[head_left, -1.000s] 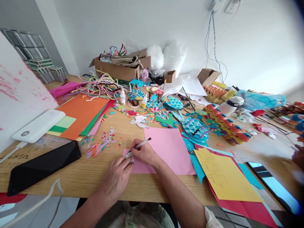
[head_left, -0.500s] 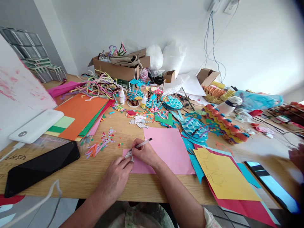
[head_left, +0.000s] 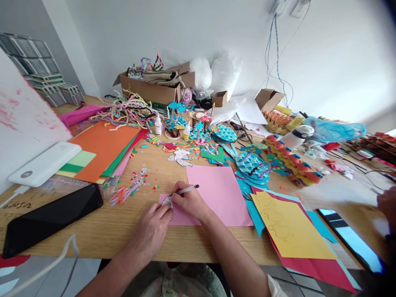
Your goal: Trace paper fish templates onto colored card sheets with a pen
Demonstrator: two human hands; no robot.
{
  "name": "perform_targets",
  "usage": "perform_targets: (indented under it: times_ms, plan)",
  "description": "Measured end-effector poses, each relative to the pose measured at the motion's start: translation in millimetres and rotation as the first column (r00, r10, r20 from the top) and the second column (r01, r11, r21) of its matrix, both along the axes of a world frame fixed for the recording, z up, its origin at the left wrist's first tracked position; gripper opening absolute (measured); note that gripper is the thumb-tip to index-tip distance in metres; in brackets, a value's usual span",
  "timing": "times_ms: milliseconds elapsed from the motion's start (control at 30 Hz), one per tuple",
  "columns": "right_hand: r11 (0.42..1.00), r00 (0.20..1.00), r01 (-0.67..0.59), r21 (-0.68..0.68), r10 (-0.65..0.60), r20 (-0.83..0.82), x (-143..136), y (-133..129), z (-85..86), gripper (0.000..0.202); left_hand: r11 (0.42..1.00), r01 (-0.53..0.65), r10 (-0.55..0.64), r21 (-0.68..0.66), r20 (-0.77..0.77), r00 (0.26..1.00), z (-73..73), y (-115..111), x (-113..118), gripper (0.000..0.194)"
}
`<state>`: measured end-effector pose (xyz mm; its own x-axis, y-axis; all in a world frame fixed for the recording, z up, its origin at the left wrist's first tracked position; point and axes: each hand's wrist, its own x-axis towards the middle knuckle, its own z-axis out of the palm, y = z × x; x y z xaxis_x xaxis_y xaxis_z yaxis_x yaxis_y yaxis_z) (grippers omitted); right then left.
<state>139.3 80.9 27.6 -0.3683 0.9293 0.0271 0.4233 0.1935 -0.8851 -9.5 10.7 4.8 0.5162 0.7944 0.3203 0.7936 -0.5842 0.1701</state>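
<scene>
Left hand (head_left: 154, 231): fingers side by side, tips pressing the white paper cut-out (head_left: 167, 200), which lies at the left end of the pink sheet (head_left: 219, 196). Apply even downward pressure so that the cut-out cannot creep. Right hand (head_left: 189, 203): fingers pinch the pen (head_left: 187, 189), barrel leaning right. Guide the nib lightly against the cut-out's edge, clear of the left fingertips; nib contact is indiscernible.

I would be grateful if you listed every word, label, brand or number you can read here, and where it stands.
Nothing reads clearly enough to quote.
Handwriting on the table, beside the black phone: too unclear.
White bottle, yellow-labelled bottle: labels too small.
Green box: marks too small.
</scene>
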Motion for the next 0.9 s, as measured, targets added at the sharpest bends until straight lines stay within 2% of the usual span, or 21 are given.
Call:
perform_targets:
  times_ms: [133, 467, 633, 900]
  plan:
    - [0.998, 0.999, -0.015, 0.054, 0.012, 0.048, 0, -4, 1.9, 0.015, 1.000, -0.011, 0.012, 0.008, -0.025, 1.000, 0.6, 0, 1, 0.034]
    - [0.998, 0.997, -0.002, 0.056, -0.003, 0.075, 4, -15, 8.9, 0.015, 0.999, -0.010, 0.012, 0.051, -0.037, 0.999, -6.2, 0, 0, 0.030]
    - [0.994, 0.996, 0.049, 0.093, -0.056, 0.066, 1, -13, 9.5, 0.014, 0.997, 0.000, 0.000, 0.076, -0.012, 1.000, -3.0, 0, 0, 0.031]
    - [0.998, 0.996, 0.043, 0.054, -0.047, 0.078, -4, -10, 6.5, 0.016, 0.995, -0.008, 0.004, 0.100, 0.041, 0.999, -2.2, 1, 0, 0.032]
